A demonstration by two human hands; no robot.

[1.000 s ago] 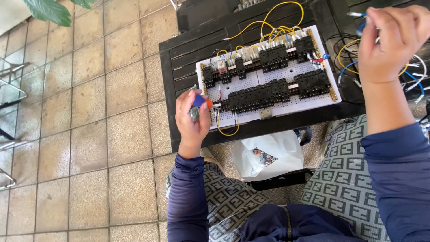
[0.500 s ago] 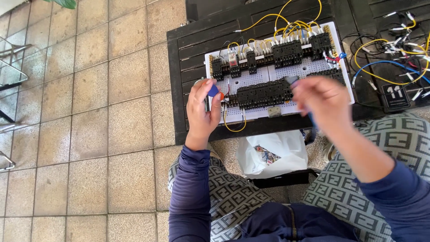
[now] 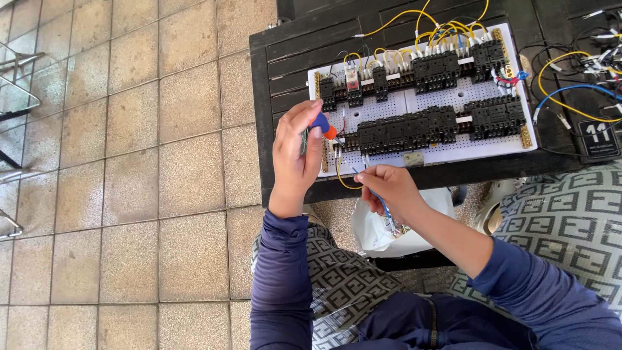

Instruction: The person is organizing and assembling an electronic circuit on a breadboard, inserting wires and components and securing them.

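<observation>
Left hand (image 3: pixel 295 159) closed round a small screwdriver (image 3: pixel 322 125) with blue and orange handle, tip end toward the board, a few thin green-ish wires pinched along the palm side. Right hand (image 3: pixel 391 190) just beside it, lower and to the right, fingers pinched on a thin blue wire (image 3: pixel 379 198), free end pointed up at the near board edge. Directly beyond both hands: white perforated panel (image 3: pixel 440 97) carrying two rows of black relay sockets (image 3: pixel 407 129), brass strips at the ends. Yellow jumper looped (image 3: pixel 343 181) off the near edge between the two hands. More yellow wiring (image 3: pixel 440 29) arched over the far row. Panel sat on a dark slatted table (image 3: pixel 285 58). Loose blue, yellow and black leads (image 3: pixel 570 87) well off to the right of the right hand. White plastic bag (image 3: pixel 382 230) right under the right wrist, below table edge. Tan tiled floor (image 3: pixel 129 162) left of the left hand.
</observation>
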